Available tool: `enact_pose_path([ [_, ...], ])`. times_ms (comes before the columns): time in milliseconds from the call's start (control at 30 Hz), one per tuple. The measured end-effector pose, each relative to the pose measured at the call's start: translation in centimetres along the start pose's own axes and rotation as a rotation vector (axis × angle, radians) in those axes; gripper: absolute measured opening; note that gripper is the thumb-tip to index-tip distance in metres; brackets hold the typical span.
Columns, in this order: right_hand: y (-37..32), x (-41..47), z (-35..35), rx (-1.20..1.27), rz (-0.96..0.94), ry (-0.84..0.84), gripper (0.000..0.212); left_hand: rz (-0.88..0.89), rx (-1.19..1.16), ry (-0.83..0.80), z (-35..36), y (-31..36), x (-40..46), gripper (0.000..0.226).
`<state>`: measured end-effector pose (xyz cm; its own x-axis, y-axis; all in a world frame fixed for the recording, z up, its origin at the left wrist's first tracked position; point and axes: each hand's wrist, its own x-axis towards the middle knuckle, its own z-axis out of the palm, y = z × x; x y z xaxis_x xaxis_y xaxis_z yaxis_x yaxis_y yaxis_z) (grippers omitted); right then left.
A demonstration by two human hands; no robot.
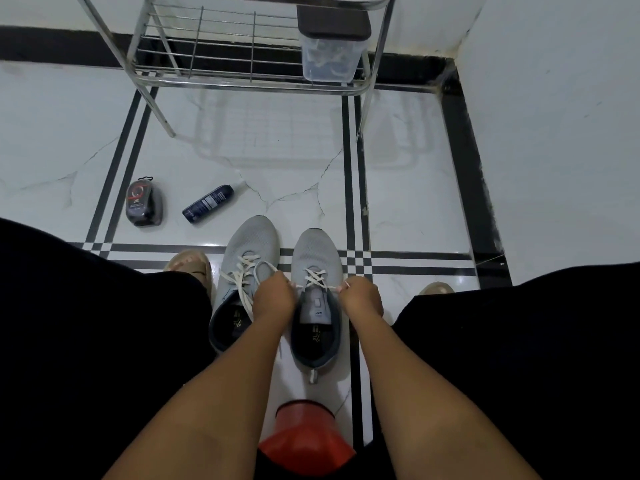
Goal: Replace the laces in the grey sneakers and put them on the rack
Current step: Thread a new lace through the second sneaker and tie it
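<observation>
On the tiled floor point(415, 188), the left sneaker point(247, 271) sits with its lace loose. Beside it, the left hand point(273, 299) and right hand point(362, 296) each pinch an end of the white lace point(316, 279) across the right sneaker point(317, 292) (lacing looks nearly finished). Next comes tying, then the rack point(249, 77) at the floor's far edge.

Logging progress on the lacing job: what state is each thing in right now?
Left sneaker: on floor, laced, ends loose.
Right sneaker: on floor, partly laced.
White lace: ends pulled taut sideways.
Left hand: pinching a lace end.
Right hand: pinching the other.
Spray bottle: lying down.
Rack: holds a lidded box.
</observation>
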<state>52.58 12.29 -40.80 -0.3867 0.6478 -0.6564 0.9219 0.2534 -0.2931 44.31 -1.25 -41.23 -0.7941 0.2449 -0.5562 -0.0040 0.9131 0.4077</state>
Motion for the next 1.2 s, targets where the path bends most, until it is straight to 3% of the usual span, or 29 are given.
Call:
enact_pose_path([
  [100, -0.5, -0.2, -0.1, 0.133, -0.014, -0.007, 0.033, 0.018, -0.010, 0.019, -0.2, 0.6, -0.1, 0.029],
  [200, -2.4, 0.3, -2.1, 0.379, 0.023, 0.116, 0.034, 0.001, -0.104, 0.060, -0.9, 1.6, -0.8, 0.044],
  [267, -4.1, 0.3, -3.9, 0.462, -0.056, 0.191, 0.029, -0.002, -0.083, -0.027, -0.7, 2.2, -0.9, 0.053],
  [333, -5.7, -0.5, -5.1, 0.541, -0.159, 0.262, 0.033, -0.001, 0.016, -0.157, -0.3, 2.2, -1.1, 0.048],
  [433, -6.2, -1.0, -4.6, 0.614, -0.190, 0.204, 0.023, -0.038, -0.013, -0.125, 0.7, 1.3, -2.2, 0.024],
  [533, -5.4, -1.4, -2.6, 0.342, -0.204, 0.038, 0.018, -0.105, -0.203, -0.067, 1.0, 0.1, -2.8, 0.025],
  [600, -4.2, -1.9, -0.9, 0.106, -0.210, -0.045, 0.028, -0.152, -0.356, -0.108, 1.1, -0.7, -2.2, 0.026],
  [733, -2.7, -2.5, 1.3, 0.003, -0.182, -0.039, 0.029, -0.206, -0.554, -0.144, 1.2, -1.2, -2.0, 0.024],
  [800, -3.0, -2.7, 1.1, -0.084, -0.196, -0.008, 0.017, -0.217, -0.580, -0.152, 1.3, -1.2, -2.0, 0.023],
  [1067, -3.5, -2.9, 2.3, -0.177, -0.170, 0.018, 0.024, -0.210, -0.607, -0.161, 2.2, -1.7, -1.2, 0.018],
  [1200, -3.9, -3.3, 1.8, -0.257, -0.208, 0.042, 0.015, -0.172, -0.563, -0.161, 1.7, -1.3, -1.7, 0.017],
])
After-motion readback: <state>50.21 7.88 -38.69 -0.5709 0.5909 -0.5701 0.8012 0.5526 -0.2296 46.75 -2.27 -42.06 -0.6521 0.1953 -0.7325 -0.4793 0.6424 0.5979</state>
